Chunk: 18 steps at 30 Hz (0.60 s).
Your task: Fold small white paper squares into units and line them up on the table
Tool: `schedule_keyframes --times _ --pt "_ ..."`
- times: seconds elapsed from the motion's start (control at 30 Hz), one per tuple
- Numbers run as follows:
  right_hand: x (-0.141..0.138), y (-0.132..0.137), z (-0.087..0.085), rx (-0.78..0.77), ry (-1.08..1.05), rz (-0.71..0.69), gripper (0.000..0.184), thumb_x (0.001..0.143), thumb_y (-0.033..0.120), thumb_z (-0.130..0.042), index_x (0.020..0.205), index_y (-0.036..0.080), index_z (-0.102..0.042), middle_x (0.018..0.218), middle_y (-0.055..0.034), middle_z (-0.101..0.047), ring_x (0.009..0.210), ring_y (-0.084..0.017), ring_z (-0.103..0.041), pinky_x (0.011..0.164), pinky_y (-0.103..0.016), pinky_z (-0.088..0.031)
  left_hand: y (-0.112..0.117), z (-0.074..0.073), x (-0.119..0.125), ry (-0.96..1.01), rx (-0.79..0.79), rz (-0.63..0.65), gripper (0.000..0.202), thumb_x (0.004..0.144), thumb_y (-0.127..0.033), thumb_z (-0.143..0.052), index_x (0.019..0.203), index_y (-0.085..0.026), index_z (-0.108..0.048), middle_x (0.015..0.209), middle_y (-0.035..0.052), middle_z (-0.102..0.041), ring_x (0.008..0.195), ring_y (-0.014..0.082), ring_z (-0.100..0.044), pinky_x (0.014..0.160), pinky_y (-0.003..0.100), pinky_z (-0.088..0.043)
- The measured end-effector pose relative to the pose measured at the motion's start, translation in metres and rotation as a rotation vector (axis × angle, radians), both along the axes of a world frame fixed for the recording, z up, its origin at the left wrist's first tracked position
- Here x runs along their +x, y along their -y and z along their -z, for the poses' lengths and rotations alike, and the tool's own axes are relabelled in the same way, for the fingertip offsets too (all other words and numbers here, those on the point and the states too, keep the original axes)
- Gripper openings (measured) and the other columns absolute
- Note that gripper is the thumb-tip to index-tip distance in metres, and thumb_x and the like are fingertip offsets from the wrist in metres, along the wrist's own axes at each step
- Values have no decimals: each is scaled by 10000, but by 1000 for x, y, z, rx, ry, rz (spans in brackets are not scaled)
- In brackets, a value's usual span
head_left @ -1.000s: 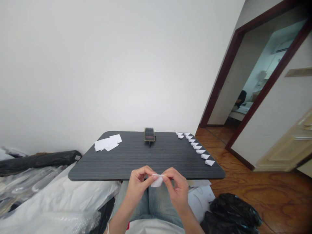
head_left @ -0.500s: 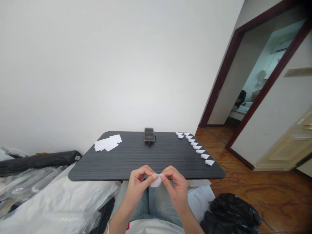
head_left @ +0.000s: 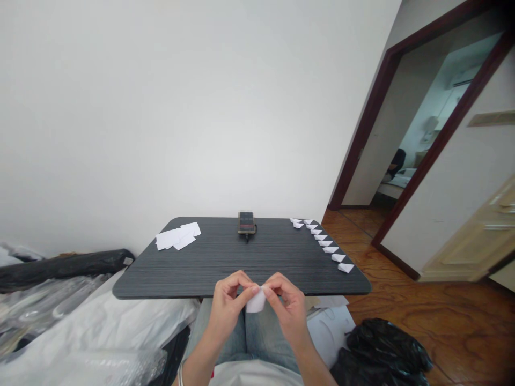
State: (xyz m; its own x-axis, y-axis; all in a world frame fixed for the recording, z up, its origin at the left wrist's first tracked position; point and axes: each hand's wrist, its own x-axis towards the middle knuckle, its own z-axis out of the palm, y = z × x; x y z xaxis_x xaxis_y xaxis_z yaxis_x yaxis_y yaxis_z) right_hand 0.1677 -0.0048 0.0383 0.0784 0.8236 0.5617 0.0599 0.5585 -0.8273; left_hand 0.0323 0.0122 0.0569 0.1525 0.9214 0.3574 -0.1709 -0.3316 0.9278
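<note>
A small white piece of paper [head_left: 255, 303] is pinched along its upper edge between my two hands, just off the table's near edge and above my lap. My left hand [head_left: 230, 300] closes thumb and fingers on its left side; my right hand [head_left: 286, 301] does the same on the right. Fingertips cover the top edge, so any fold there is hidden. White paper sheets [head_left: 177, 237] lie overlapping on the table's left. Several small folded paper shapes [head_left: 330, 250] are lined up along the right edge.
The dark table [head_left: 225, 268] stands against a white wall. A small device with a screen [head_left: 246, 222] and a cable is at the table's back middle. Plastic-wrapped goods [head_left: 60, 305] lie at the left, and a black plastic bag [head_left: 382, 351] sits on the floor at the right.
The paper now hangs slightly lower and shows more of its face. My right hand has shifted a little to the left, bringing the fingertips closer together.
</note>
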Motion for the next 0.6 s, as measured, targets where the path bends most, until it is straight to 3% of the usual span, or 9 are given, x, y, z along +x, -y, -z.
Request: schedule_keyframes --times 0.2,0.4,0.6 --pt "-2 -7 8 -62 -113 -42 181 825 281 -544 677 178 -564 642 15 -491 602 -127 -448 543 -240 -345 -2 2 2 42 -22 -43 192 715 -245 -669 575 -138 -593 574 -13 -522 569 112 -454 550 210 -358" --pt "-1 -8 5 -65 -30 -1 194 820 288 -546 664 174 -560 638 15 -495 600 -129 -455 543 -237 -348 -8 4 -1 -137 -31 18 192 719 -265 -662 597 -123 -617 572 7 -557 573 124 -468 559 220 -360" --pt "-4 -9 8 -93 -7 -24 206 821 304 -541 663 172 -550 615 21 -489 577 -122 -452 515 -220 -347 -6 6 0 -152 34 -61 195 733 -263 -649 600 -129 -600 580 1 -534 589 129 -465 569 223 -364"
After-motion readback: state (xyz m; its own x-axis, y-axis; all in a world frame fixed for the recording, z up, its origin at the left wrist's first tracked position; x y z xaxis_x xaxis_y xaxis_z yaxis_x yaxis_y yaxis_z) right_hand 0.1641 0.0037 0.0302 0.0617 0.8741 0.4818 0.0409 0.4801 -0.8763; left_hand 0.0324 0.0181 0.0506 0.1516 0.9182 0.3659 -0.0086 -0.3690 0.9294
